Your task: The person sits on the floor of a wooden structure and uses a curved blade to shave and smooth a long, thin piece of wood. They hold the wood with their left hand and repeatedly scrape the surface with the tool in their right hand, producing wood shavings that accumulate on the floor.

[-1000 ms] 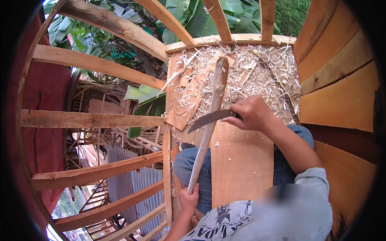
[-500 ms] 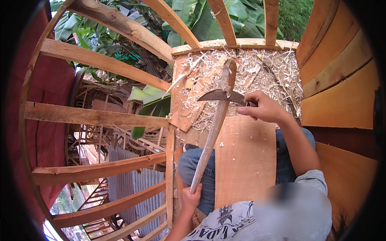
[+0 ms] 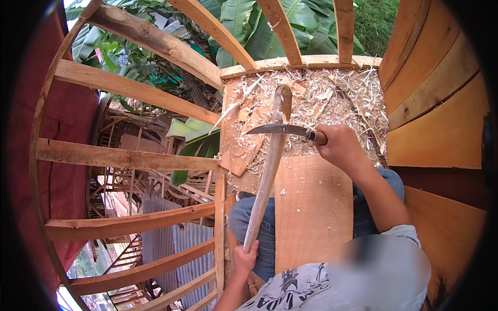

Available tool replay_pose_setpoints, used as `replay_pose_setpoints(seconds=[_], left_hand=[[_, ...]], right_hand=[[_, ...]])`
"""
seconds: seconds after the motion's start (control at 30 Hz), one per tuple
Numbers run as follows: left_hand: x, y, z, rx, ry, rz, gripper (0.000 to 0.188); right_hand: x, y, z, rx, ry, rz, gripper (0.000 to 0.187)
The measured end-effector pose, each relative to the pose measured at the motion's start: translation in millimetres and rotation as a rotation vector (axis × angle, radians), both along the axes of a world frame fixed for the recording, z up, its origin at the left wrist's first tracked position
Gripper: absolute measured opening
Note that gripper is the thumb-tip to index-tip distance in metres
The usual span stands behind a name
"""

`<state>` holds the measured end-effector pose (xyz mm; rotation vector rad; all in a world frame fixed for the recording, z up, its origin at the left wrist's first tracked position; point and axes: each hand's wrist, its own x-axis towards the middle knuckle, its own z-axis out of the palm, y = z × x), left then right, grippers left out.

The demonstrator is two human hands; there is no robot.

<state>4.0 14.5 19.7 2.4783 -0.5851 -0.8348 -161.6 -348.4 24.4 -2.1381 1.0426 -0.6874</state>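
Head view. Compared with a second earlier, the curved, dark steel knife (image 3: 280, 129) with a brown wooden handle (image 3: 318, 137) crosses the long, pale wooden stick (image 3: 265, 189) nearer its far end; paring therefore appears to centre on the darker upper section. The right grip (image 3: 338, 146) is closed around the handle, to the right of the stick; the left grip (image 3: 245, 258) clasps the stick's near end, most of its length extending beyond. The stick slants toward the far edge of the brown wooden floor (image 3: 243, 182), strewn with curled, pale shavings (image 3: 358, 85).

There are two hands (image 3: 337, 142), one knife (image 3: 270, 129), one held stick (image 3: 265, 181), one lap board (image 3: 314, 217).
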Motion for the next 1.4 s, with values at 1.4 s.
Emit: replay_pose_setpoints(seconds=[1.4], left_hand=[[-3.6,2.4,-5.5,0.031,-0.127,-0.055,0.049]], right_hand=[[0.5,10.1,13.9,0.511,0.109,0.505,0.02]])
